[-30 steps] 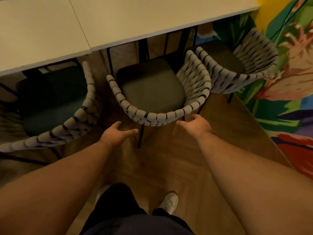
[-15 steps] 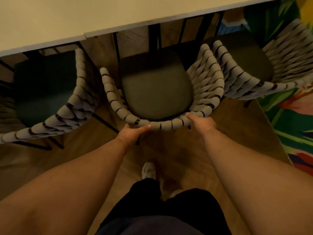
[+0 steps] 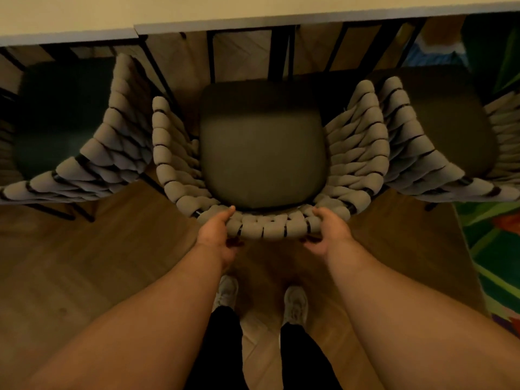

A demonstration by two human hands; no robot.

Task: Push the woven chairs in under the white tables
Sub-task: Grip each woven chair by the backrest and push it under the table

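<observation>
Looks like you're in a cafe or some shared eating spot, not a home. You've got long white tables (image 3: 281,8) butted end to end on thin black metal legs (image 3: 277,52). Identical woven chairs (image 3: 363,153) with dark seat pads sit side by side along them. There's a herringbone wood floor (image 3: 98,249) and a loud tropical-leaf pattern (image 3: 495,249) down the right edge; wall or rug, can't tell.

The chair (image 3: 270,229) has thick, soft woven rope and a smooth seat cushion (image 3: 263,161). The floor (image 3: 84,263) is wood.
</observation>
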